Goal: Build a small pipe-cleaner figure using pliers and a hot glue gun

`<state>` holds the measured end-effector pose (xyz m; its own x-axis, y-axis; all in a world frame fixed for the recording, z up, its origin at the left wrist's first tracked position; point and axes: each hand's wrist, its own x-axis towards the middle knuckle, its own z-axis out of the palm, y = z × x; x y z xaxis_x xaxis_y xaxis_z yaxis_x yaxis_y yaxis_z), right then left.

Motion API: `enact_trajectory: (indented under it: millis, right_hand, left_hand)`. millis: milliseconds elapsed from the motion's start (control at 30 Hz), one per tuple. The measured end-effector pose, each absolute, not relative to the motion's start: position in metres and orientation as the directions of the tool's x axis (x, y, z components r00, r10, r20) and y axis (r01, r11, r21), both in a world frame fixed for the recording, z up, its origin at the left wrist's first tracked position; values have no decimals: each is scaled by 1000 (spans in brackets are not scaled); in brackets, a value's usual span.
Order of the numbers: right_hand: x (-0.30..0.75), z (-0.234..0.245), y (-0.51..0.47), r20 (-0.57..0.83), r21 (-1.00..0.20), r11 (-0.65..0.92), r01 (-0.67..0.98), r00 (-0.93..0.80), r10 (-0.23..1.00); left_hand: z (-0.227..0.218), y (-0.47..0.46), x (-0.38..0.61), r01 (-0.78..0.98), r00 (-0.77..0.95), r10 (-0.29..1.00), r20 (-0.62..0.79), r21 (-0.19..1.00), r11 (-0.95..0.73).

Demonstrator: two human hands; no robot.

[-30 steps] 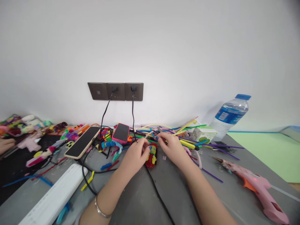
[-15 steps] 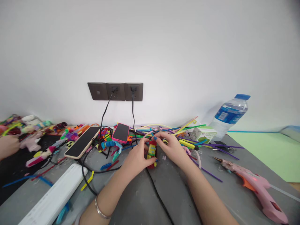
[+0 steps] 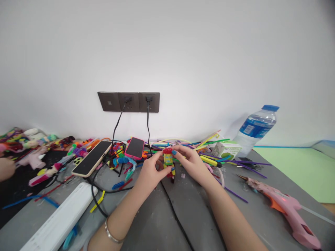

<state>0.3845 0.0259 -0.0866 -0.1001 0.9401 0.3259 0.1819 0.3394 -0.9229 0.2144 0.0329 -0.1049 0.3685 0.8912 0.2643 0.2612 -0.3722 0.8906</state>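
Note:
A small pipe-cleaner figure [image 3: 168, 161], red on top with a yellow and green body, stands upright between both hands over the grey table [image 3: 162, 223]. My left hand [image 3: 150, 172] pinches its left side with fingers closed. My right hand [image 3: 188, 164] holds its top and right side, fingers curled round it. A heap of coloured pipe cleaners [image 3: 199, 148] lies just behind the hands.
Two phones, one pink [image 3: 135, 147] and one cream [image 3: 92, 158], charge from wall sockets [image 3: 128, 101]. A pink glue gun [image 3: 284, 205] lies at right, a water bottle [image 3: 255, 130] and a small carton [image 3: 226, 150] behind it. A white power strip [image 3: 59, 221] is at left. Another person's hand [image 3: 5, 168] shows at far left.
The figure lay flat on the table under my hands; it has been raised upright and lifted between them. The other person's hand at the far left shifted slightly.

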Motion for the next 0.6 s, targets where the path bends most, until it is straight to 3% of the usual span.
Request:
enact_trajectory:
  millis: [100,167,267,333,467,600]
  right_hand:
    - [391,-89,28,315,-918,329,224,-96,944]
    - [398,-90,28,297,-869,304,389,-81,951]
    - [409,-89,25,210,-703,203,681,-74,975]
    - [414,-87,21,101,-602,124,789,-79,992]
    - [415,-85,14,-61,-465,53,884,-91,994]
    - [409,-86,12,-83,-371,58,927,-95,992]
  left_hand:
    - [-101,32,214,328,339,891,301,850,-412]
    - [-99,33,213,352,317,888,334,828,-437]
    - [-98,34,212,331,277,887,370,829,-450]
    - [-99,35,211,288,260,883,392,841,-458]
    - [-100,32,210,168,241,874,422,869,-466]
    - [-98,29,211,48,266,881,392,907,-418]
